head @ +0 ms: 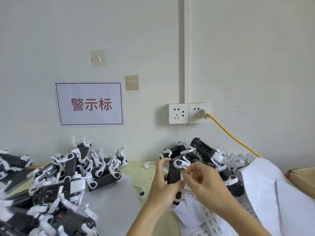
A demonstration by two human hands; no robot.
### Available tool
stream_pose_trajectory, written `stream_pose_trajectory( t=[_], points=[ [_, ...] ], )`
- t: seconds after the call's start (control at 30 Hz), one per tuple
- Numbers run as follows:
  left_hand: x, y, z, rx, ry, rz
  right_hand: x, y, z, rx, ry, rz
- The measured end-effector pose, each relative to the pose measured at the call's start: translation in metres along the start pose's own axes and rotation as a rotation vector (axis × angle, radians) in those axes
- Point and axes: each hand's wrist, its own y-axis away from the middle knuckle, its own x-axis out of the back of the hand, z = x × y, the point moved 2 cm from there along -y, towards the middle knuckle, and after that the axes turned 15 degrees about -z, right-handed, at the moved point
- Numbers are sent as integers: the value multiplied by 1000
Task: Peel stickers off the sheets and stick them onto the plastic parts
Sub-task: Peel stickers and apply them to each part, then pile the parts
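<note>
While my left hand grips a black-and-white plastic part upright above the table, thumb on its near side and fingers curled over the top, my right hand sits just beside it with thumb and forefinger pinched together against the part's right edge. Something small and white shows between those fingertips, but I cannot tell whether it is a sticker. Below my right wrist, sticker sheets printed with small labels lie on the table and run toward the bottom edge. A large white paper sheet is draped to the right, beside a cardboard box. Behind my hands, a heap of finished-looking parts leans against the wall. A second, bigger pile of parts spreads across the left of the table, partly on a grey sheet. On the wall hang a red-bordered sign, two clear adhesive hooks, and a double socket with a yellow cable plugged in.
</note>
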Motion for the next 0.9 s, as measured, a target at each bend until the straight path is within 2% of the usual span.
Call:
stream_pose_trajectory(
  t=[0.4, 0.9],
  points=[
    [-1, -1, 0, -70, 25, -13, 5, -3, 14, -54, 131, -87],
    [-1, -3, -3, -84, 23, -78, 11, -1, 8, -71, 311, -100]
  ],
)
